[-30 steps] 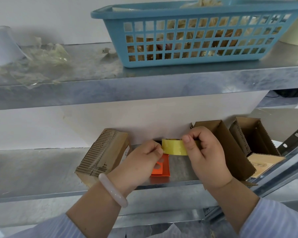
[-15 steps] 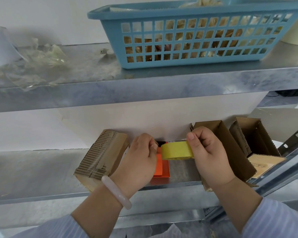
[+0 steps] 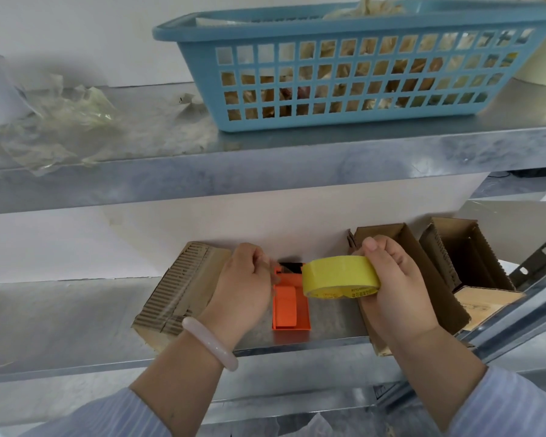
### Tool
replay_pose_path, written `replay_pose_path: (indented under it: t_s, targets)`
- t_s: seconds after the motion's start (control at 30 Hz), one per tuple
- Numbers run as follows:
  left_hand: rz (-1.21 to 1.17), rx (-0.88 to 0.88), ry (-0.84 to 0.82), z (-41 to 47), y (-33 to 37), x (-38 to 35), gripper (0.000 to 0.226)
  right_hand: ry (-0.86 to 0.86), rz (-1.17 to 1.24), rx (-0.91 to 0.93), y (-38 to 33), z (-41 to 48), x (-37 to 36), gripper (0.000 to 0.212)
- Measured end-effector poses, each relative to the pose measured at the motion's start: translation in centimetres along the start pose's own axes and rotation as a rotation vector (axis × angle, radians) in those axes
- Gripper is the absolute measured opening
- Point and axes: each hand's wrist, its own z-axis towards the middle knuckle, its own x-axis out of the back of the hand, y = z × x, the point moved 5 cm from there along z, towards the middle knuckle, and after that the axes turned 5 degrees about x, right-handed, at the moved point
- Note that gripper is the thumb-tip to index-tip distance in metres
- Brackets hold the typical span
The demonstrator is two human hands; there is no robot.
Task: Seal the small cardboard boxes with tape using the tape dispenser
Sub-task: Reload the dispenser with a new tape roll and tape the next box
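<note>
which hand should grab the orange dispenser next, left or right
Probably left. The left hand is right beside the orange dispenser, with its fingers at the dispenser's upper end. The right hand is busy, its grip curled round the yellow tape roll.

Looks like a stockroom or packing corner to me, not a home. It's all bare galvanized steel shelving [image 3: 297, 171] with a slotted upright [image 3: 533, 266]. There's a blue plastic basket [image 3: 344, 123] of scraps and some crumpled plastic film [image 3: 67, 121] up top. The lower shelf [image 3: 60, 313] has small corrugated cardboard boxes [image 3: 183, 294], plus a tape roll [image 3: 338, 275] and an orange tape dispenser [image 3: 289, 307].
</note>
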Motion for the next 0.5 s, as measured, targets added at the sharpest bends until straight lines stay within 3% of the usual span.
replay_pose_path:
  t_s: [0.13,0.23,0.37,0.5]
  targets:
    - [-0.196,0.142,-0.034,0.7,-1.1,-0.1,0.022,0.047,0.182,-0.072,0.3,0.1,0.0,0.026]
    - [-0.246,0.171,-0.025,0.9,-1.3,-0.2,0.023,0.077,0.269,-0.108,0.8,0.1,0.1,0.018]
    - [-0.501,0.268,-0.058,0.2,-1.2,-0.6,0.022,0.082,0.300,-0.141,1.0,0.0,-0.1,0.045]
    - [-0.902,0.346,-0.160,-0.6,0.3,-0.5,0.024,-0.071,0.234,-0.094,1.3,0.1,0.2,0.033]
